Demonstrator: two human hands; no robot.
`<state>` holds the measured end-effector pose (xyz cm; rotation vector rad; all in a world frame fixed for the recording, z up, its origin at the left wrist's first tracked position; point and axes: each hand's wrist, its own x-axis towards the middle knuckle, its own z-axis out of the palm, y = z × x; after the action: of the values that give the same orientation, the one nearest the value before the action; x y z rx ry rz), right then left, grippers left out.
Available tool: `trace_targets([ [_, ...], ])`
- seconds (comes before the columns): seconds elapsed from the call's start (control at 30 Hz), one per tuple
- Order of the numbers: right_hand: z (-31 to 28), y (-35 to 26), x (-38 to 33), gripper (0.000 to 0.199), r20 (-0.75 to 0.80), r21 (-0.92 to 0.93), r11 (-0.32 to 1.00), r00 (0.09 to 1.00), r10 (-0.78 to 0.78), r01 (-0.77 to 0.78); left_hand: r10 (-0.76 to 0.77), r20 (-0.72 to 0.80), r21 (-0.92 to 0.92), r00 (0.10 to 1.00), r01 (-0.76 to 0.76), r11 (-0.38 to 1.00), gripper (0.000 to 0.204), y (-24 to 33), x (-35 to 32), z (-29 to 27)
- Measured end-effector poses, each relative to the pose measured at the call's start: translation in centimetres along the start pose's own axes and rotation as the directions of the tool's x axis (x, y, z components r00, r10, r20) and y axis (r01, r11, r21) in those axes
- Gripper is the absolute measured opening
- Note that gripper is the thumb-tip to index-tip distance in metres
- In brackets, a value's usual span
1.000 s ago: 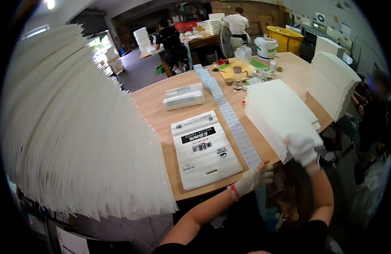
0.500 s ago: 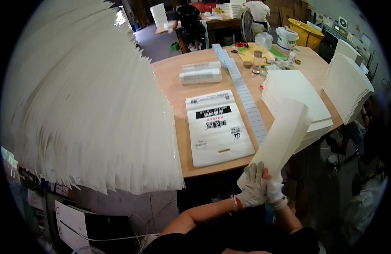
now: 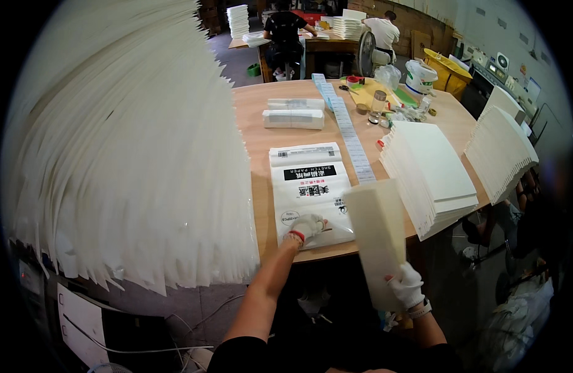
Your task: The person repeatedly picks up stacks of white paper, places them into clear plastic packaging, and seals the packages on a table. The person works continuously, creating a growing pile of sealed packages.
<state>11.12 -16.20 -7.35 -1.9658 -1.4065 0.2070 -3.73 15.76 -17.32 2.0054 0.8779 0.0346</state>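
My right hand point(image 3: 407, 286), in a white glove, grips the lower right edge of a folded sheaf of cream-white paper point(image 3: 379, 242). The sheaf stands tilted upright in front of the table edge, its top overlapping the table. My left hand point(image 3: 307, 226), gloved too, is down on the near end of a white printed plastic bag point(image 3: 308, 199), the top one of a flat pile. Its fingers are drawn together beside the bag's handle slot, seemingly pinching the plastic; the fingertips show only in part.
A tall fanned mass of white sheets point(image 3: 143, 155) fills the left side. Two paper stacks point(image 3: 432, 168) point(image 3: 500, 149) stand at the right. Farther back are rolled bags point(image 3: 292, 119), a label strip point(image 3: 351, 133), a glass jar point(image 3: 377, 105) and a bucket point(image 3: 420, 78). Two people work at another table.
My left hand has left the paper sheaf and moved left onto the plastic bag. The right hand keeps the sheaf, now held more upright and lower. The view has shifted slightly.
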Motion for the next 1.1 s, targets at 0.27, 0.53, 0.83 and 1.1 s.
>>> trace_targets([
  [0.27, 4.5, -2.4, 4.5, 0.045, 0.599, -0.348, 0.917, 0.707, 0.376, -0.193, 0.024, -0.127, 0.022, 0.992, -0.021, 1.0, 0.03, 2.2, 6.6, -6.5],
  [0.53, 8.7, -5.8, 15.7, 0.048, 0.525, -0.383, 0.896, 0.746, 0.411, -0.224, 0.369, -0.358, 0.168, 0.858, -0.329, 0.929, 0.025, 9.8, 2.0, -6.7],
  [0.83, 17.4, 2.8, 23.1, 0.048, 0.07, -0.147, 0.986, 0.993, 0.095, -0.084, 0.673, -0.715, 0.382, 0.189, -0.7, 0.603, 0.035, 8.5, -5.2, -3.9],
  [1.1, 8.7, 4.5, 17.3, 0.046, -0.018, -0.274, 0.958, 0.996, 0.085, -0.086, 0.514, -0.781, 0.319, 0.354, -0.481, 0.817, 0.057, 4.5, -6.7, 5.0],
])
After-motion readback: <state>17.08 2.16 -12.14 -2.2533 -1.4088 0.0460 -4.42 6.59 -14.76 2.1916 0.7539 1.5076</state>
